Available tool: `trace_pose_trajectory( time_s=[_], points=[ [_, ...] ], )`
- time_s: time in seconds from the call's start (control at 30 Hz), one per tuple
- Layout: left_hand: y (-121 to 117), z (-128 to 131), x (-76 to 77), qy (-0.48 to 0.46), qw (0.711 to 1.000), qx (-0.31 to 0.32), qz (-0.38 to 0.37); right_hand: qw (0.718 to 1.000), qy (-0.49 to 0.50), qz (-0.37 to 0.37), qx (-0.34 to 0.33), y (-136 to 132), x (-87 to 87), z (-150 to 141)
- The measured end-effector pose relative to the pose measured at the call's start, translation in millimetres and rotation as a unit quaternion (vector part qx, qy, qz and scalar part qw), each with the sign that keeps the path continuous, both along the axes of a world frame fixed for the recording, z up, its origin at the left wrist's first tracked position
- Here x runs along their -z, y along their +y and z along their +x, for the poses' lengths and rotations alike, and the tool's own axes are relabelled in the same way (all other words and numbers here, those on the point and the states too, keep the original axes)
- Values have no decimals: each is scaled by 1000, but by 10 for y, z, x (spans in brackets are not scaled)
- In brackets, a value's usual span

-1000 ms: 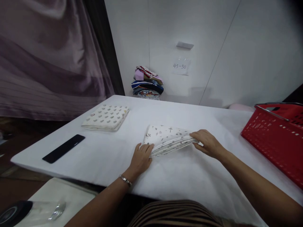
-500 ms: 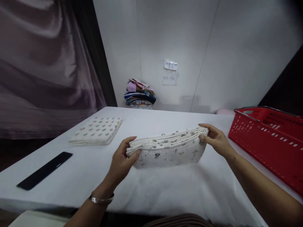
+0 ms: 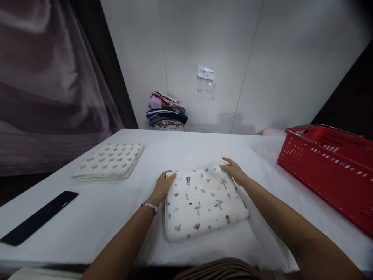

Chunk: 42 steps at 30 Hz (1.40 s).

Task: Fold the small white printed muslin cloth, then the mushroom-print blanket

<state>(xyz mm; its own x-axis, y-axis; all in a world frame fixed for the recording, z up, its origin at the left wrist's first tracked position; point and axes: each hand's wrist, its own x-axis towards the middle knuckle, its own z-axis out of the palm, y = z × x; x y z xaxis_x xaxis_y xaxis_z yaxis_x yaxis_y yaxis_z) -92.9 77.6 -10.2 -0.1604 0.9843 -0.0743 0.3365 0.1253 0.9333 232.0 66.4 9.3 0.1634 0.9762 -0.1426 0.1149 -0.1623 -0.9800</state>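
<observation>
The fingers of the left hand (image 3: 163, 186) and right hand (image 3: 235, 172) pinch the two far corners of a folded printed cloth (image 3: 204, 204), each thumb laid over the top face and the fingertips curled behind the edge, largely hidden. The cloth sits at lower centre, spreading from the fingers towards the bottom of the frame; its longer span seems to run left to right, the far edge rising slightly to the right, and neither hand is clearly nearer, each having its own corner. Whether that far edge is lifted cannot be told. The fabric looks soft and thin, in a many-layered rectangle, white with small palms, leaves and a bird. A metal bracelet (image 3: 150, 207) rings the left wrist. Around lies the smooth white bench (image 3: 186, 151); to the left are a second folded cloth (image 3: 110, 161), cream with grey motifs, and a glossy black slab (image 3: 40, 217). At right stands a perforated red plastic basket (image 3: 323, 171); at upper centre, a mixed fabric stack (image 3: 166, 112) rests near the pale wall (image 3: 218, 35); a satiny mauve curtain (image 3: 43, 85) hangs upper left.
</observation>
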Motion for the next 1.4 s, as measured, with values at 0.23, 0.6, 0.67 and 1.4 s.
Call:
trace_pose_trajectory(
  time_s=[0.23,0.6,0.67,1.4],
  points=[
    [72,-44,96,99,995,7,-2,998,-29,-48,-14,43,156,42],
    [56,-37,136,118,993,10,-12,999,-25,-21,37,99,328,-74],
    [51,-39,146,113,994,10,-10,997,-53,-39,41,107,286,-82],
    [194,-63,99,53,998,3,21,983,-162,48,67,274,330,-18]
  ],
)
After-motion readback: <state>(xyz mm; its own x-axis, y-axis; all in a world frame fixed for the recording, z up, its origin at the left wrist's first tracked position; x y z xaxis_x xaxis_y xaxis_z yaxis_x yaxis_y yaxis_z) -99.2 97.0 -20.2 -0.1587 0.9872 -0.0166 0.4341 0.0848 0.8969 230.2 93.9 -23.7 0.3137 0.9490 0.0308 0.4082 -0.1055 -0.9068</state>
